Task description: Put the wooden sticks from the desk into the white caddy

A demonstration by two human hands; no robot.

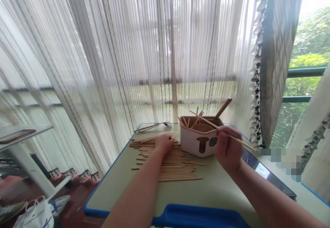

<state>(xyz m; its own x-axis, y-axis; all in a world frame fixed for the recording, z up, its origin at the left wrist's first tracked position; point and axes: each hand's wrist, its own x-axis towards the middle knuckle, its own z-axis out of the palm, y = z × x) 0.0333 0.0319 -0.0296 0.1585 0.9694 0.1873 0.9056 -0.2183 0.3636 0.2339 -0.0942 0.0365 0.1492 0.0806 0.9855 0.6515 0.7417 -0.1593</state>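
In my right hand [229,147] is a single pale wooden chopstick [206,118], pinched and slanting over the front of a white holder [189,140] with a brown inside. Several chopsticks and a pair of darker sticks [223,107] lean out of that holder. My left hand [165,143] lies over a spread of loose wooden chopsticks [177,168], left of the holder. Its fingers are curled closed, and whatever they may hold is hidden. The loose chopsticks lie mostly side by side, pointing left to right.
Metal spoons [153,127] lie at the table's back edge. A dark flat tablet-like device [268,173] is on the right. The pale table [116,190] has a blue rim and a blue tray [203,214] at the front. Sheer curtains [154,49] hang behind.
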